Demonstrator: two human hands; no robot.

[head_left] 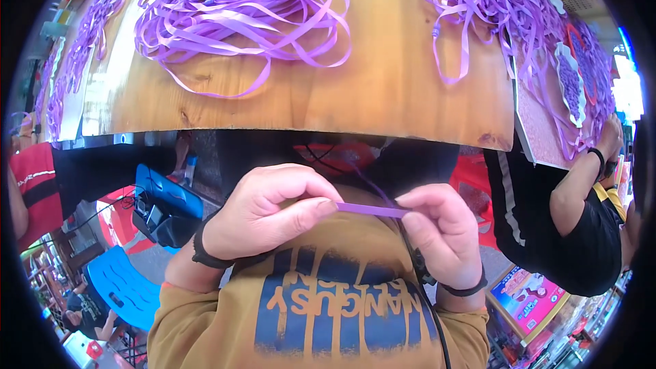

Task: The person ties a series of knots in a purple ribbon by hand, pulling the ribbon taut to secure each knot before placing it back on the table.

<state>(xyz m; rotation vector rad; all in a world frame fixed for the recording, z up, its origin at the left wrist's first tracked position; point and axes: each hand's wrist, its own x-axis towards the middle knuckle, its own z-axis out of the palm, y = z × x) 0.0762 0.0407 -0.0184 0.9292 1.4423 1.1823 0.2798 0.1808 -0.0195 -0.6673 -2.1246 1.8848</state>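
Note:
A short stretch of purple ribbon (369,210) runs taut between my two hands, in front of my chest and below the table edge. My left hand (273,205) pinches one end of this stretch between thumb and forefinger. At the other end, my right hand (441,232) grips the ribbon between thumb and fingers. A thin purple strand trails up from near the right fingertips toward the table's underside. On the wooden table (383,96) ahead lies a large loose heap of purple ribbon (239,14), its loops reaching toward the near edge.
More purple ribbon (478,0) is tangled at the table's far right and spills past its side. A co-worker's arm (581,181) reaches in there. Another person in red (37,191) is at the left. Blue stools (123,287) stand lower left; a dark cable hangs down my front.

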